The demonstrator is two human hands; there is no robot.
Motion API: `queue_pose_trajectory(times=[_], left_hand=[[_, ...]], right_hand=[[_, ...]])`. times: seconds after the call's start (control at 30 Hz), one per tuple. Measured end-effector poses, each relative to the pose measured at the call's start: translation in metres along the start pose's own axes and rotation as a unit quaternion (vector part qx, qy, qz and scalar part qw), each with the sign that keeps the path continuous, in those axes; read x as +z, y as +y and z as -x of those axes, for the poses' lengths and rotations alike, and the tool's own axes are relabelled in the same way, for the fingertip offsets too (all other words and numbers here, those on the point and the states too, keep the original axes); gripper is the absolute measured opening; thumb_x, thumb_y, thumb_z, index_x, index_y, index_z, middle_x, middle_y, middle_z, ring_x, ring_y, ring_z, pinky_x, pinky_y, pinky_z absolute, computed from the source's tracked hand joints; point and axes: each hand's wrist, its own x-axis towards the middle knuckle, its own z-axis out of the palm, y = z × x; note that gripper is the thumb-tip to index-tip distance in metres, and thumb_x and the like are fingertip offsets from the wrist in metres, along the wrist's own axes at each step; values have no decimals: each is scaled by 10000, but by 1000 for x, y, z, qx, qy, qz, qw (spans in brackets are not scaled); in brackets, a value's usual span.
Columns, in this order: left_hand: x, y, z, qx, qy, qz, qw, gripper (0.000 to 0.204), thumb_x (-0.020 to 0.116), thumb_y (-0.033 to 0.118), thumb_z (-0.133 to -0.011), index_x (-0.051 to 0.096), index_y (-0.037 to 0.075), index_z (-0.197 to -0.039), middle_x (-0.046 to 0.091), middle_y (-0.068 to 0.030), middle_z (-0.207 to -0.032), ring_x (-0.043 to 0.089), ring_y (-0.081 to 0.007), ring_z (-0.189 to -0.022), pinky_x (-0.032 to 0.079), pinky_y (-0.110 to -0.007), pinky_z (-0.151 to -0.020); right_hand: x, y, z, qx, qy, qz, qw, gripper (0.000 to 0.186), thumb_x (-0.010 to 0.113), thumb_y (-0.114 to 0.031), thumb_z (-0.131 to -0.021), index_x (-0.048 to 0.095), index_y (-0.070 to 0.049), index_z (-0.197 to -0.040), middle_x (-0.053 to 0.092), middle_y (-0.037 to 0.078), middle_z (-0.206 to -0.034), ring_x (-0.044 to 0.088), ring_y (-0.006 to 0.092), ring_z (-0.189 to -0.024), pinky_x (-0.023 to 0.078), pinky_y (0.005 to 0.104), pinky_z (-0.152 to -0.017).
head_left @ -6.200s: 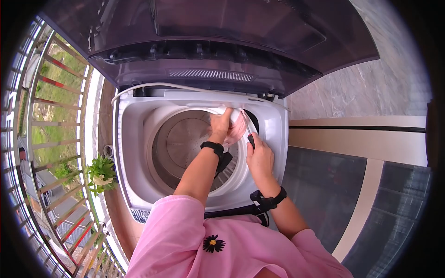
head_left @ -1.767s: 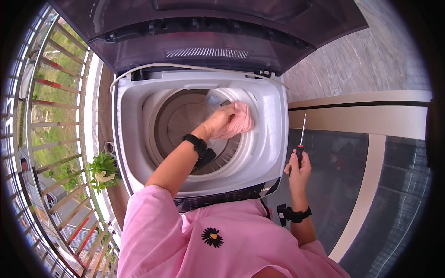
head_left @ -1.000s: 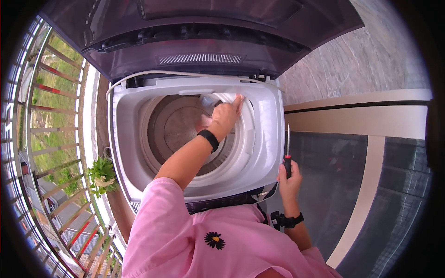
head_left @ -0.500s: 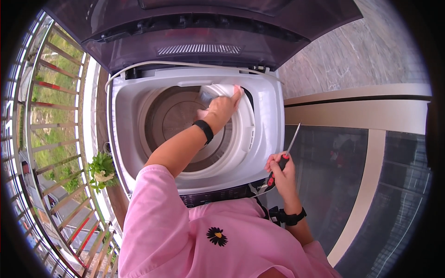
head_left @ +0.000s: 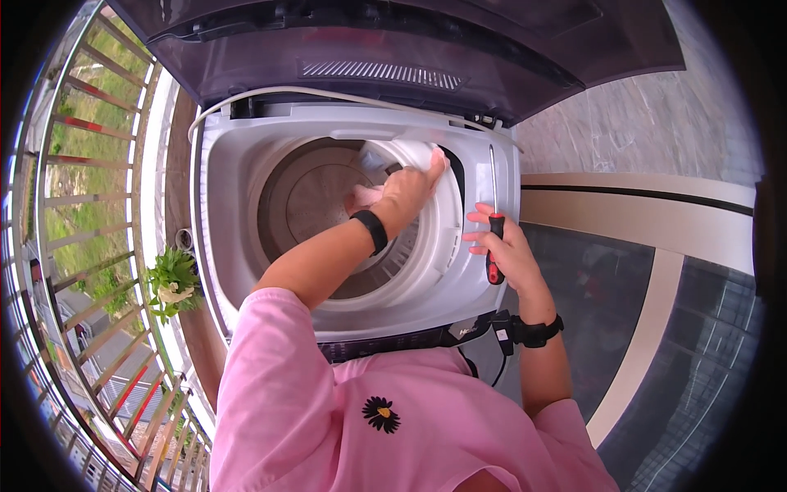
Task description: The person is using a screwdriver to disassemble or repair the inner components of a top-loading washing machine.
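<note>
One leafy plant (head_left: 173, 283) beside the washer (head_left: 221, 189), left forearm (head_left: 316, 254) across its tub (head_left: 283, 197)

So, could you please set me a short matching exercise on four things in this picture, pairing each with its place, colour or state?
Things:
1. Screwdriver
2. Cloth
3. Lid
4. Plant

Descriptions:
A. Raised open
B. Left of the washing machine
C. In the right hand
D. Pink, at the left hand

Pairs: 1-C; 2-D; 3-A; 4-B

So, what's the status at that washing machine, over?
Left grip: on pink cloth, at white tub ring of washing machine. Right grip: loosely holding red-and-black screwdriver. Lid: raised, out of the way.
</note>
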Motion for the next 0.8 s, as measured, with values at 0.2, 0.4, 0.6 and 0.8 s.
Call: queue_pose_trajectory(times=[0.2, 0.4, 0.6, 0.8], left_hand=[[-10, 0, 4, 6, 2, -67, 998, 637, 522, 168, -921, 215, 72, -1471, 675, -82, -703, 698, -241, -650, 552, -339, -560], [-11, 1, 6, 32, -10, -26, 999, 643, 519, 161, -926, 205, 71, -1480, 690, -101, -767, 702, -249, -686, 549, -340, -591], [-16, 9, 20, 101, -63, 1, 993, 664, 538, 143, -893, 220, 76, -1472, 649, -67, -670, 664, -254, -594, 542, -298, -548], [57, 22, 51, 351, -17, 110, 930, 555, 560, 86, -828, 415, 45, -1362, 666, -109, -750, 666, -306, -611, 548, -369, -548]], right_hand=[[-15, -15, 18, -3, 30, 160, 987, 513, 598, -58, -882, 394, 19, -1346, 644, 107, -884, 639, 144, -619, 474, 255, -546], [-23, 2, 41, -48, 77, 79, 993, 417, 572, 43, -877, 449, 26, -1275, 611, 77, -859, 606, 119, -659, 475, 243, -598], [-16, 33, 68, -67, 113, 56, 990, 389, 569, 32, -889, 453, 25, -1260, 604, 67, -859, 603, 118, -662, 472, 239, -601], [-21, 55, 84, -88, 155, 35, 983, 403, 565, 70, -873, 456, 25, -1258, 591, 63, -911, 597, 115, -681, 491, 244, -628]])
